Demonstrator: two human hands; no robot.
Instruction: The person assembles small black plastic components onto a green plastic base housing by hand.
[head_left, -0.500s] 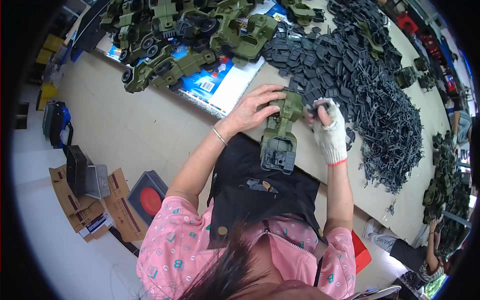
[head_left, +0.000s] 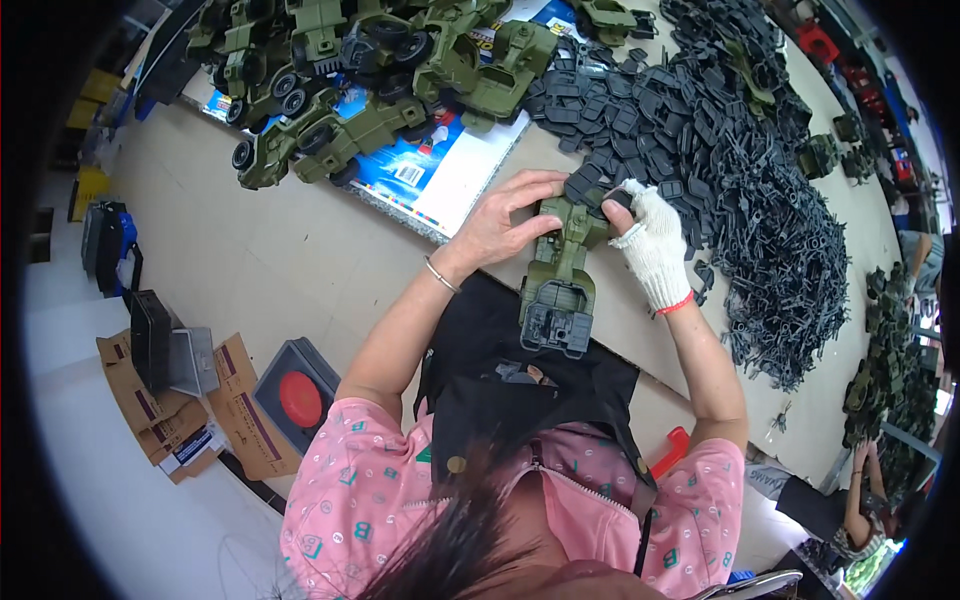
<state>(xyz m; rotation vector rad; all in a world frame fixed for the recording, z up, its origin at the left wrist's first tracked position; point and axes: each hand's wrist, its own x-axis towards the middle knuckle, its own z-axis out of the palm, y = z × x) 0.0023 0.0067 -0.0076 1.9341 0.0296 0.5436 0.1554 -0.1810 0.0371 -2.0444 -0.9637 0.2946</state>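
A green toy truck lay lengthwise at the near edge of the table, its dark grey end hanging over the person's black apron. The bare left hand clasped the truck's far end from the left, fingers curled over its top. The gloved right hand closed on the same end from the right, fingertips pinching a small dark part against the body. Both hands gripped the truck, close together with only its width between them.

No bin or tray stood on the table; stock lay loose. A heap of dark grey parts spread from just beyond the hands to the right side of the table, touching the glove's far side. Finished green trucks were piled at the far left, resting on a blue and white sheet. More green toys sat at the right edge, near another person's arm.

On the floor to the left lay flattened cardboard, a grey box with a red disc, and dark cases.
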